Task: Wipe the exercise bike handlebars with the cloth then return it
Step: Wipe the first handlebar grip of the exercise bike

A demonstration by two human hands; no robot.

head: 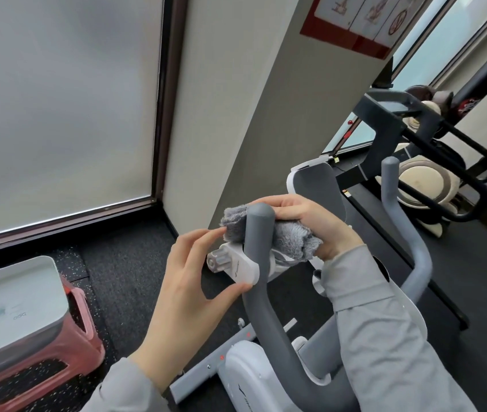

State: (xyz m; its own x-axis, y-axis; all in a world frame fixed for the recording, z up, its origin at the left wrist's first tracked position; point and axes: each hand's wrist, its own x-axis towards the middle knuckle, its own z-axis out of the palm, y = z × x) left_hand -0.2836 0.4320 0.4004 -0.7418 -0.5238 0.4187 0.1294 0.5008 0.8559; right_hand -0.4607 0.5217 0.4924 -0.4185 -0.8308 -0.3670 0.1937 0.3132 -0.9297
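A fluffy grey cloth (288, 237) is wrapped round the top of the bike's left grey handlebar (258, 263). My right hand (310, 224) grips the cloth against the bar from the right side. My left hand (188, 283) hovers just left of the bar, fingers apart, with the fingertips touching the cloth's left end and the thumb near the white clamp (236, 264). The right handlebar (397, 203) stands bare further right. The white bike body (254, 379) is below.
A pink stool with a pale lid (16, 304) stands at the lower left on the dark speckled floor. A beige pillar (236, 114) rises behind the bike. A black treadmill frame (432, 138) and a round cream object stand at the right.
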